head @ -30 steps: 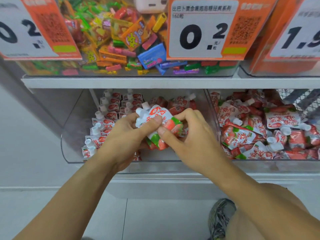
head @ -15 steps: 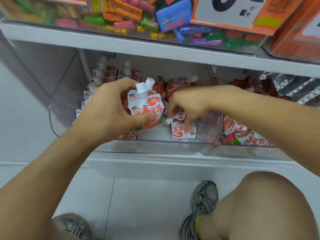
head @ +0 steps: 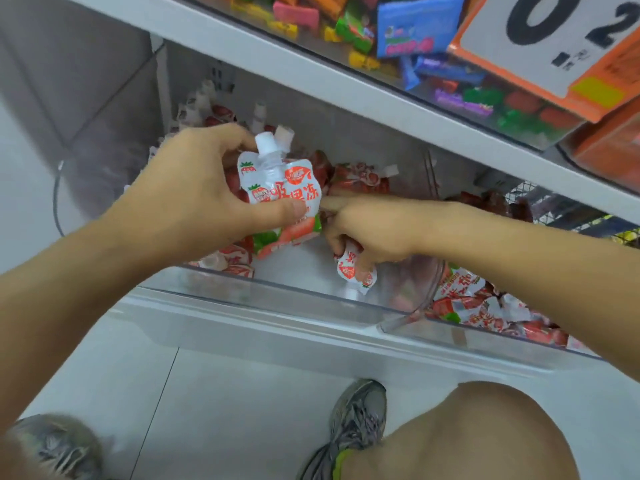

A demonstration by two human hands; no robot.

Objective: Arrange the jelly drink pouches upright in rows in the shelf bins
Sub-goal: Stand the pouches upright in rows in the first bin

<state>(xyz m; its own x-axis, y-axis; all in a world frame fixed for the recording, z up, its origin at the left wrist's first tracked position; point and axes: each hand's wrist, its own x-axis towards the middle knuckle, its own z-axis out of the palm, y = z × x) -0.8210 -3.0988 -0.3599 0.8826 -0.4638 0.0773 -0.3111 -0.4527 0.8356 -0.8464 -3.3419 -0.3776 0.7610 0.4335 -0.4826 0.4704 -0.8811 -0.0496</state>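
My left hand (head: pixel 194 202) grips a small stack of white-and-red jelly drink pouches (head: pixel 280 188), spouts up, over the left clear bin (head: pixel 277 296). My right hand (head: pixel 374 230) reaches into the same bin and closes on another pouch (head: pixel 356 275) near its front right corner, with the index finger touching the held stack. A row of upright pouches (head: pixel 201 105) stands along the bin's left side toward the back. More pouches (head: pixel 360 178) lie loose at the rear of the bin.
The right bin (head: pixel 485 337) holds a jumble of loose pouches (head: pixel 485 306). The upper shelf edge (head: pixel 311 81) hangs low over the bins, with a candy bin (head: pixel 415 39) and an orange price tag (head: pixel 561 39) above. My knee (head: pixel 485 434) and shoes (head: pixel 356 424) are on the pale floor.
The view tilted down and closer. My right hand let go of the stack, dropped into the bin and closed on a lying pouch; my left hand keeps the stack, turned upright.
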